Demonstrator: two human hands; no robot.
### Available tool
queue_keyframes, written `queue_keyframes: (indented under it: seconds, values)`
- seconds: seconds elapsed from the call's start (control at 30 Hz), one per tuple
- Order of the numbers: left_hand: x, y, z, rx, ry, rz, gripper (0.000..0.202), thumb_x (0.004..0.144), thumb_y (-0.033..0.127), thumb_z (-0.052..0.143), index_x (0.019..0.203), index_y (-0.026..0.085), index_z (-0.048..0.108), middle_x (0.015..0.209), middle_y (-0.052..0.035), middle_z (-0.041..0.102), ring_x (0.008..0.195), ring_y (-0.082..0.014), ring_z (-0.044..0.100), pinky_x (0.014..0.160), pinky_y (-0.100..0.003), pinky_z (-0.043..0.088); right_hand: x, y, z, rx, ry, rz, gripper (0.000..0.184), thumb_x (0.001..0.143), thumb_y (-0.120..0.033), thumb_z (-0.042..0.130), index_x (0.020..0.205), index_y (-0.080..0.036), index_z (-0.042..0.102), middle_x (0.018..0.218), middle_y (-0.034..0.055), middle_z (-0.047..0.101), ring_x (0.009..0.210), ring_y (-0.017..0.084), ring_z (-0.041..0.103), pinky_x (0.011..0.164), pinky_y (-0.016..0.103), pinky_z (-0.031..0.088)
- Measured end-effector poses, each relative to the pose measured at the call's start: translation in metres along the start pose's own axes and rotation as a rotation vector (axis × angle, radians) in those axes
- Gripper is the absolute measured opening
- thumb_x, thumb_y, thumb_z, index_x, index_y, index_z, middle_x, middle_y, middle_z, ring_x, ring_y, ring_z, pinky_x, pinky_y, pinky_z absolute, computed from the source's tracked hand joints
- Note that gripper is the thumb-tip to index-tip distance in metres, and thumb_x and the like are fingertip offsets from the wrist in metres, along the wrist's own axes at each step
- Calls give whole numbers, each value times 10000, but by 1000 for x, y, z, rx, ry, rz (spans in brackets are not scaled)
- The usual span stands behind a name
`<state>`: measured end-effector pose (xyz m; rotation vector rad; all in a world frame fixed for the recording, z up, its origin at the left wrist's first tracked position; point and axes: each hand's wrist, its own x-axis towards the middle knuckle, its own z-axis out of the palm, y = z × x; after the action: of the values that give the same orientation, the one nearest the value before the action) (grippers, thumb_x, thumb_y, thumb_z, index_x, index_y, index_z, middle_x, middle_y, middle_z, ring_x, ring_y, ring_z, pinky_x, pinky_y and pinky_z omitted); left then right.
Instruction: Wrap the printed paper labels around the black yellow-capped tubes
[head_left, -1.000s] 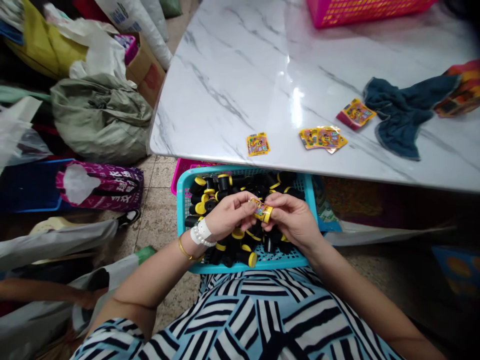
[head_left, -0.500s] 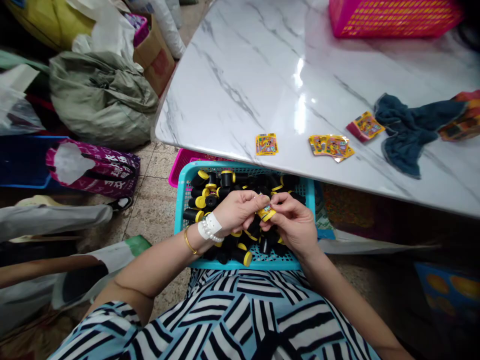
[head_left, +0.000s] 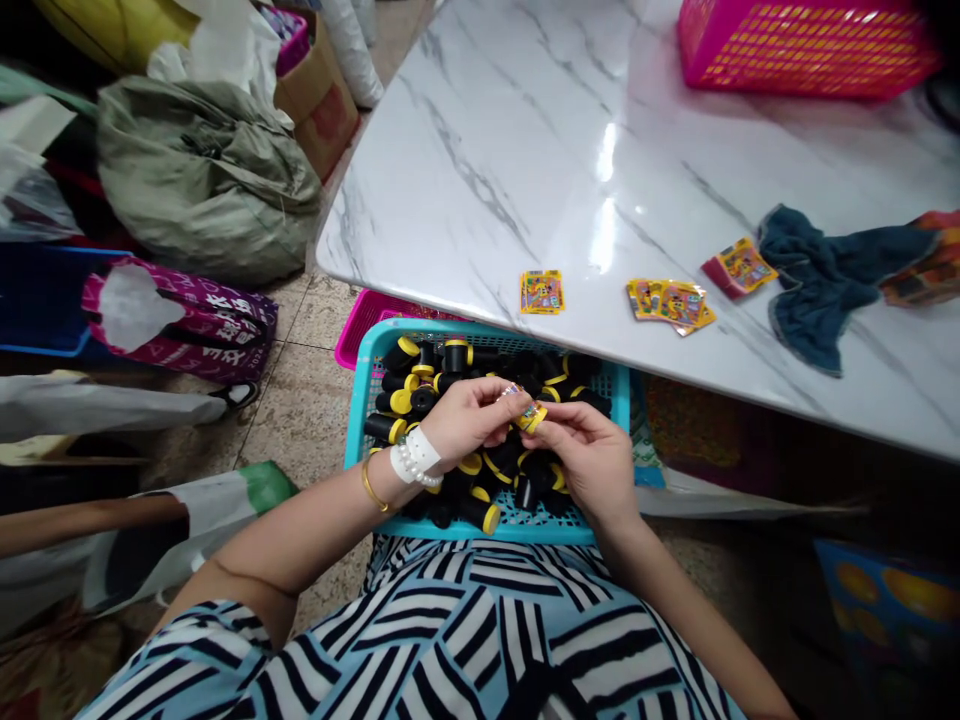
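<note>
Over the basket my two hands come together at a small yellow printed sticker (head_left: 532, 415). Thumb and fingers of my left hand (head_left: 480, 418) pinch its left side, and my right hand (head_left: 592, 450) grips its right edge. Whether anything lies under the sticker, my fingers hide. Below them a light-blue plastic basket (head_left: 360, 400) holds many small black canisters with yellow caps, such as the canister (head_left: 478, 512) near its front. On the table lie similar printed stickers: a small stack (head_left: 541, 292), a fanned group (head_left: 670, 303) and a thicker pile (head_left: 741, 268).
The white marbled table (head_left: 450, 200) overhangs the basket's far side. On it are a dark blue cloth (head_left: 814, 280) and a pink basket (head_left: 810, 45). A pink tray (head_left: 360, 325) sits beneath the table edge. Bags, including a purple bag (head_left: 202, 320), and another person's arm (head_left: 90, 522) are at left.
My hands still hold the yellow printed piece, which has turned so that more of its printed face shows. My right fingers have shifted slightly. The whole view has shifted a little.
</note>
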<state>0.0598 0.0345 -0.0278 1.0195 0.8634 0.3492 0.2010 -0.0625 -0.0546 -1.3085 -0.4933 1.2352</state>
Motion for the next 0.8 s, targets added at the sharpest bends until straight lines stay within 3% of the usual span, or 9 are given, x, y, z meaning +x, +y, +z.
queue_keyframes:
  seconds: [0.17, 0.27, 0.43, 0.57, 0.67, 0.73, 0.8]
  values:
    - [-3, -3, -2, 19, -60, 143, 343, 789, 361, 761, 1027, 127, 681, 890, -50, 693, 730, -116, 620, 691, -245, 508, -6, -9, 2, 39, 31, 59, 290, 656, -254, 879, 924, -198, 783, 870, 37, 794, 677, 157, 747, 682, 272, 655]
    - [-4, -4, -4, 140, -62, 284, 319, 790, 308, 761, 1052, 141, 692, 992, -78, 690, 879, -165, 638, 810, -296, 512, -5, -14, 2, 111, 18, 154, 276, 631, -268, 889, 874, -182, 792, 832, 41, 792, 646, 154, 741, 635, 248, 648]
    - [-4, 3, -10, 413, -95, 475, 339, 804, 277, 747, 1121, 165, 704, 1031, -76, 661, 937, -177, 610, 854, -313, 483, -1, -16, 3, 252, -46, 309, 262, 599, -306, 898, 780, -157, 783, 738, 45, 774, 590, 137, 716, 563, 205, 616]
    - [-6, 9, -11, 435, -48, 373, 492, 840, 372, 700, 1282, 174, 611, 977, -64, 661, 842, -164, 597, 749, -297, 484, 0, -14, 6, 254, -24, 247, 267, 616, -301, 890, 826, -177, 781, 772, 35, 778, 619, 138, 722, 597, 219, 619]
    - [-7, 8, -12, 348, 9, 262, 397, 854, 424, 673, 1110, 122, 640, 840, -46, 647, 720, -139, 571, 654, -268, 469, 3, -15, 7, 221, -33, 226, 265, 626, -292, 885, 839, -173, 782, 772, 40, 778, 613, 142, 725, 616, 234, 625]
    - [-7, 7, -14, 378, 3, 284, 337, 828, 406, 709, 1001, 122, 650, 836, -49, 654, 718, -136, 571, 664, -267, 473, 6, -16, 6, 242, -71, 288, 262, 612, -304, 891, 799, -157, 781, 730, 46, 771, 591, 136, 718, 601, 219, 619]
    - [-6, 6, -17, 469, -15, 357, 315, 822, 371, 724, 1016, 132, 661, 865, -54, 663, 726, -135, 571, 678, -268, 477, 8, -15, 4, 273, -115, 372, 273, 589, -317, 899, 757, -140, 776, 688, 52, 760, 566, 126, 706, 570, 191, 605]
